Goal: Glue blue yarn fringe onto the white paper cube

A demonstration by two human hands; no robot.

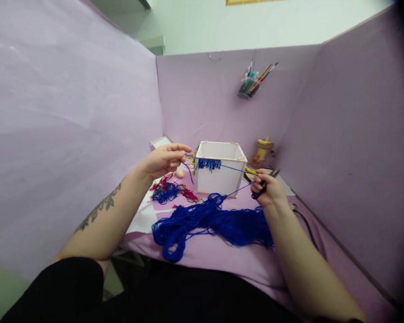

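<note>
My left hand (pixel 164 159) pinches the end of a blue yarn strand (pixel 232 169) that stretches taut across the front of a white open box (pixel 222 179). My right hand (pixel 267 186) grips dark-handled scissors (pixel 264 185) and also holds the strand's other end. Short blue yarn pieces (pixel 208 163) hang as a fringe over the box's front rim. A big tangled hank of blue yarn (pixel 212 222) lies on the purple table in front of the box, between my forearms.
Purple partition walls (pixel 70 112) enclose the desk on three sides. A cup of pens and brushes (pixel 252 83) hangs on the back wall. Red and blue yarn scraps (pixel 170 190) lie left of the box, a yellow spool (pixel 263 150) stands behind it at right.
</note>
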